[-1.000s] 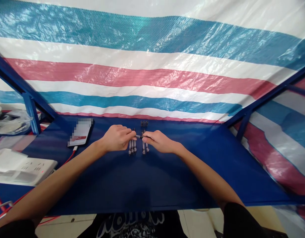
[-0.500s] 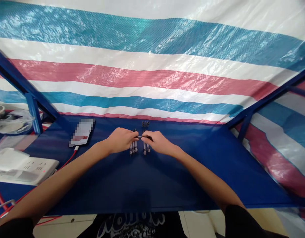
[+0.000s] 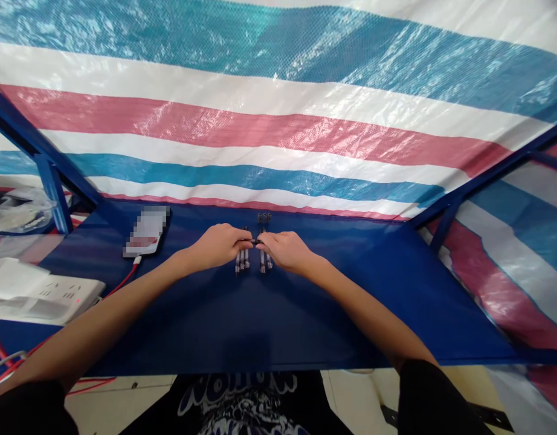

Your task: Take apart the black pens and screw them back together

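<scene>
A: Grip?
B: Left hand (image 3: pixel 220 246) and right hand (image 3: pixel 288 250) both have fingers pinched closed on one thin dark piece (image 3: pixel 255 241), one per end.
A: Piece position?
B: Bridging the gap between fingertips, slim rods (image 3: pixel 242 260) lying just below; small dark cylinders (image 3: pixel 264 217) beyond.
A: Edges, room?
B: Surface (image 3: pixel 206 326) runs well right and to the near edge. Phone (image 3: pixel 147 232) left, striped sheet (image 3: pixel 260 136) behind.
</scene>
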